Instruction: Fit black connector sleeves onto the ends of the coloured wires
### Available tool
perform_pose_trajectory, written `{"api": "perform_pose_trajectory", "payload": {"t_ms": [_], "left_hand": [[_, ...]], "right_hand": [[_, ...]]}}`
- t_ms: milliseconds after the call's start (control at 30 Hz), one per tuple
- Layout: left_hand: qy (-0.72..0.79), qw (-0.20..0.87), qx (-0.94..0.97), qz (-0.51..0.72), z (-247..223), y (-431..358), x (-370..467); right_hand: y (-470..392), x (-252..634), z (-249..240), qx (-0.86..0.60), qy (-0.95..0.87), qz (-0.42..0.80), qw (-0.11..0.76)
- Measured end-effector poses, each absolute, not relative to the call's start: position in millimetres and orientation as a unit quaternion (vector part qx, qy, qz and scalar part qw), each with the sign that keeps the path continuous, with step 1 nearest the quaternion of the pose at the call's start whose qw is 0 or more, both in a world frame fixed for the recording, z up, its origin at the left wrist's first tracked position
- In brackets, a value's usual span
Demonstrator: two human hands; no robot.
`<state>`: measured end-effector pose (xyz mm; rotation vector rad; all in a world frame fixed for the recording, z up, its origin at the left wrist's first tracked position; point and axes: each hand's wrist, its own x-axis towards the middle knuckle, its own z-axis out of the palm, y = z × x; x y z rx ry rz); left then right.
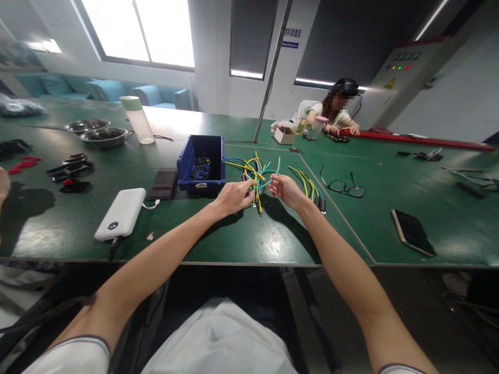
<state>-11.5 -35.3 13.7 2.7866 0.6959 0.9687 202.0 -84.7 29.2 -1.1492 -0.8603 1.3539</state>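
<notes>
Yellow, green and blue wires (257,169) lie in a loose tangle on the green table. My left hand (236,197) is at the lower left of the tangle, its fingers closed on a green wire (265,184). At the right side my right hand (286,191) pinches the same green wire near its other part. Just right of that hand, a second group of yellow-green and blue wires (312,186) with black sleeves lies on the table. A blue bin (201,163) with small black parts stands left of the tangle.
A white power bank (122,213), metal bowls (104,136) and a bottle (138,119) are on the left. Eyeglasses (345,188) and a phone (413,232) lie to the right. A metal pole (268,78) rises behind the wires. Another person (339,109) sits across the table.
</notes>
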Motion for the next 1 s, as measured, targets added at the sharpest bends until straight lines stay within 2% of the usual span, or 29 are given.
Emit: {"api": "perform_pose_trajectory", "payload": {"t_ms": [333,633,1000], "left_hand": [[0.274,0.028,0.914,0.299,16,-27,-16],[0.277,0.015,0.916,0.289,19,-29,-17],[0.311,0.026,0.861,0.401,31,-21,-25]], "right_hand": [[-81,204,25,-0.512,-0.376,0.497,0.592],[-82,201,20,-0.494,-0.434,0.511,0.554],[-80,207,23,-0.496,-0.385,0.497,0.599]]}}
